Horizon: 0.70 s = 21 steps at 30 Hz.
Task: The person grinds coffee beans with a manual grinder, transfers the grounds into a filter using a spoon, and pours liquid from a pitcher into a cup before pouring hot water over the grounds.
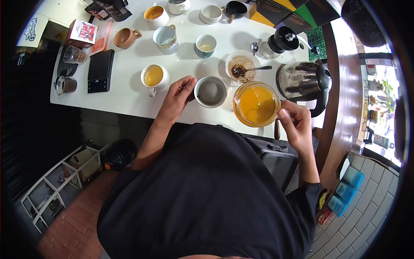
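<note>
My left hand [176, 98] is closed on the handle side of a cup [211, 91] with a pale rim and grey inside; I cannot make out liquid in it. To its right, a glass pitcher [256, 104] holding orange-yellow liquid is gripped at its handle by my right hand [296, 125]. The pitcher is apart from the cup. Behind the pitcher, a white bowl [230, 60] contains dark wet residue and a spoon [258, 68]. Left of my left hand stands a white mug [148, 81] with yellow liquid.
Several cups stand farther back, among them a brown cup [125, 38] and a teal-based cup [205, 46]. A black scale [101, 71] lies at the left. An electric kettle [302, 80] and a coffee grinder [282, 41] stand at the right.
</note>
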{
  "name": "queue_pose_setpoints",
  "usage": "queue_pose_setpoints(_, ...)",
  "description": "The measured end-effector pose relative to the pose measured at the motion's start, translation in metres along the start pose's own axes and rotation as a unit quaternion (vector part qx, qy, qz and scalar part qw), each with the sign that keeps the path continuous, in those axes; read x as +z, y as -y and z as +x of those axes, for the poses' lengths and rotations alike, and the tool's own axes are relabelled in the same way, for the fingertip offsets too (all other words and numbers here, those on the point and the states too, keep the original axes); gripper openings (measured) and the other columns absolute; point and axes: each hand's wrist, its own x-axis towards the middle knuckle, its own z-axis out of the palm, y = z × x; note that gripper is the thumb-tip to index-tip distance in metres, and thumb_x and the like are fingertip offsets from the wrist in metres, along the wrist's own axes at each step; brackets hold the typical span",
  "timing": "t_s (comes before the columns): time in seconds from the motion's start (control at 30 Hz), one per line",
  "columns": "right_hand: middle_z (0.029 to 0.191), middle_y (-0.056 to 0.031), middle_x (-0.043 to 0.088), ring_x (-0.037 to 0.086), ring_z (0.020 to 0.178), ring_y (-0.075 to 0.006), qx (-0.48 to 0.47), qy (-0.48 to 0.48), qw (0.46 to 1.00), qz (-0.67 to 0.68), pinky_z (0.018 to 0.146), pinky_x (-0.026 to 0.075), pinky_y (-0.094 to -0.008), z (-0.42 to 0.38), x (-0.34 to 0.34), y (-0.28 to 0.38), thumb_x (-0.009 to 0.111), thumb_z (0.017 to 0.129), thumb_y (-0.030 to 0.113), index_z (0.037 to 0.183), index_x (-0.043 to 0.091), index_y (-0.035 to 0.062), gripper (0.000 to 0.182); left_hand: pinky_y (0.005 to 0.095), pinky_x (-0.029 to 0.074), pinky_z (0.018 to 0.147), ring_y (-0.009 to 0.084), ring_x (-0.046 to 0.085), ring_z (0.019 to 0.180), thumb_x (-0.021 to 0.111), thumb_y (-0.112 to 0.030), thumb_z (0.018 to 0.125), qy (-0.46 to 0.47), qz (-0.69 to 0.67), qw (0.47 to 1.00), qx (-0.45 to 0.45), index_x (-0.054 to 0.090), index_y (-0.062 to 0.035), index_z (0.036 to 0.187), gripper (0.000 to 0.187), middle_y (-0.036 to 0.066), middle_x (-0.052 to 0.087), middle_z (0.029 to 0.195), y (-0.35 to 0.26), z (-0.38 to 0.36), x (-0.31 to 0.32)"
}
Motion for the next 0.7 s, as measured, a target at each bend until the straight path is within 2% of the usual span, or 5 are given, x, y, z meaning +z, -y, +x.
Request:
queue_pose_setpoints(0.07, 0.059, 0.0037, 0.032, 0.027, 0.058, -0.0054, 0.003, 0.008, 1.000, -0.012, 0.051, 0.020, -0.0279, 0.003, -0.010, 0.000, 0.065, 0.098, 0.023, 0.069, 0.049, -0.0009, 0.041, 0.0204, 0.029, 0.058, -0.0003, 0.032, 0.065, 0.054, -0.025, 0.106, 0.010, -0.034, 0.999, -0.040, 0.051, -0.0104, 0.081, 0.030, -0.010, 0.036, 0.073, 0.001, 0.003, 0.006)
queue_pose_setpoints(0.3, 0.053, 0.0009, 0.041, 0.042, 0.045, -0.0033, -0.034, 0.050, 0.997, -0.055, 0.046, 0.029, -0.0241, 0.017, -0.029, 0.012, 0.066, 0.097, 0.022, 0.070, 0.055, -0.0021, 0.038, 0.0194, 0.030, 0.059, -0.0011, 0.032, 0.068, 0.054, -0.027, 0.106, 0.068, 0.040, 0.997, -0.012, 0.052, -0.0087, 0.080, 0.032, -0.011, 0.038, 0.074, 0.007, 0.008, 0.016)
queue_pose_setpoints(0.47, 0.053, -0.0004, 0.039, 0.036, 0.046, -0.0049, -0.011, 0.063, 0.994, -0.084, 0.046, 0.029, -0.0251, 0.025, -0.038, 0.018, 0.067, 0.096, 0.022, 0.070, 0.055, -0.0021, 0.038, 0.0191, 0.030, 0.060, -0.0010, 0.033, 0.069, 0.054, -0.028, 0.106, 0.056, 0.030, 0.998, -0.020, 0.050, -0.0088, 0.080, 0.033, -0.010, 0.038, 0.074, 0.006, 0.008, 0.029)
queue_pose_setpoints(0.53, 0.053, -0.0015, 0.037, 0.034, 0.045, -0.0073, -0.073, 0.064, 0.985, -0.146, 0.047, 0.031, -0.0265, 0.029, -0.040, 0.018, 0.068, 0.095, 0.023, 0.069, 0.054, -0.0021, 0.039, 0.0189, 0.031, 0.060, -0.0010, 0.033, 0.069, 0.054, -0.028, 0.106, 0.068, 0.031, 0.997, -0.021, 0.050, -0.0088, 0.080, 0.033, -0.010, 0.039, 0.074, 0.007, 0.009, 0.031)
queue_pose_setpoints(0.7, 0.053, -0.0060, 0.040, 0.034, 0.045, -0.0174, -0.041, 0.062, 0.990, -0.119, 0.049, 0.032, -0.0323, 0.032, -0.035, 0.028, 0.069, 0.094, 0.021, 0.067, 0.051, -0.0011, 0.039, 0.0192, 0.030, 0.060, -0.0006, 0.033, 0.069, 0.054, -0.027, 0.106, 0.067, 0.029, 0.997, -0.017, 0.049, -0.0090, 0.080, 0.032, -0.010, 0.039, 0.074, 0.010, 0.010, 0.032)
